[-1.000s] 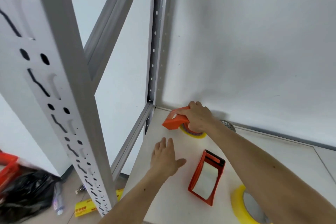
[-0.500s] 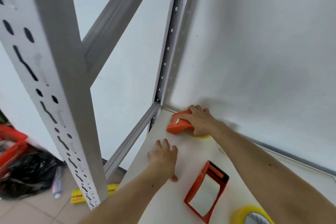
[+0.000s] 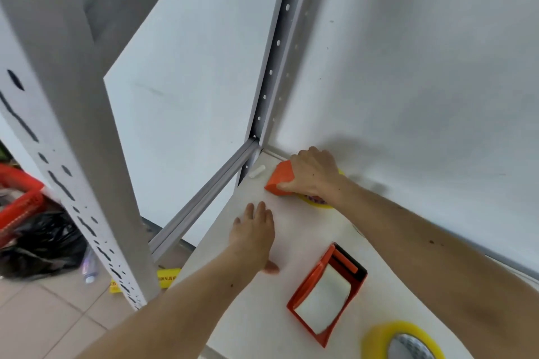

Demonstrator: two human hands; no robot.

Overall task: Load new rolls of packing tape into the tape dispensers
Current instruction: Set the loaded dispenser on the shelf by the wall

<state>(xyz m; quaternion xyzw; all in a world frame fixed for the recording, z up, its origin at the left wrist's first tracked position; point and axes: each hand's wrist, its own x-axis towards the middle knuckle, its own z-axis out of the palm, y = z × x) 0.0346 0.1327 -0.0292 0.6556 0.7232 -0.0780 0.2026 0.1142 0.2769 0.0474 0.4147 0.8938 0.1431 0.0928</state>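
Right hand (image 3: 313, 173): clamped over an orange dispenser (image 3: 280, 177) at the shelf's (image 3: 256, 326) back corner, a yellow roll (image 3: 318, 202) under it.
Left hand (image 3: 253, 234): flat on the shelf, fingers together, holding nothing.
Spare dispenser (image 3: 326, 294): orange plastic frame, lying empty.
Second roll (image 3: 404, 341): glossy yellow, front edge.
Post (image 3: 73, 137): slotted grey metal, left.
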